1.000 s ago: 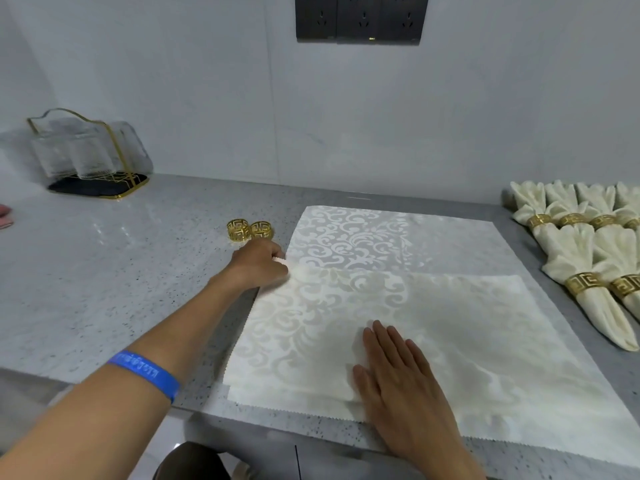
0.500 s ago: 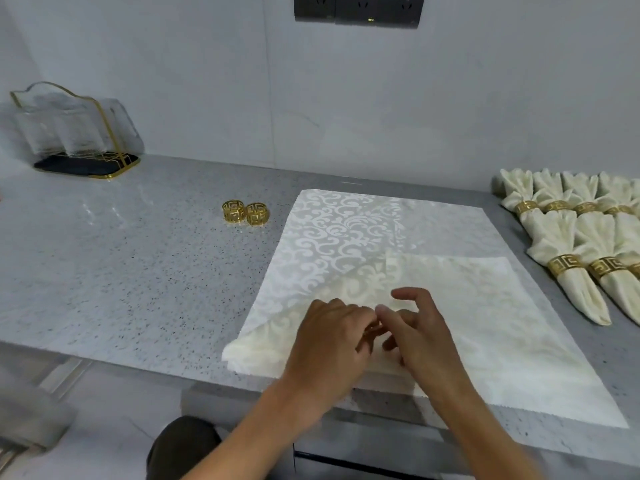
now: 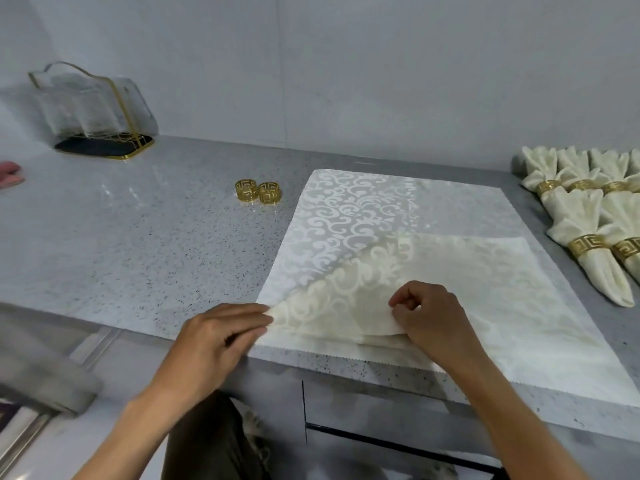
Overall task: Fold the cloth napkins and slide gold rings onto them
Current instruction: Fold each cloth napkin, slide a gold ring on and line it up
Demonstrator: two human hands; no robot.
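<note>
Nearby, two gold rings (image 3: 258,191); finished napkins (image 3: 588,216) far right.

One head-worn camera, looking forward and down from just off the near edge of the bench (image 3: 138,244). It faces the back wall (image 3: 346,81), sits close over the near edge, and takes in the bench out to both sides.

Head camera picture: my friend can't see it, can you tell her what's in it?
A person's left hand and right hand pinch a cream patterned napkin, folded diagonally on a speckled grey counter. Two loose gold rings sit behind it to the left; finished ringed napkins lie at the right.
</note>
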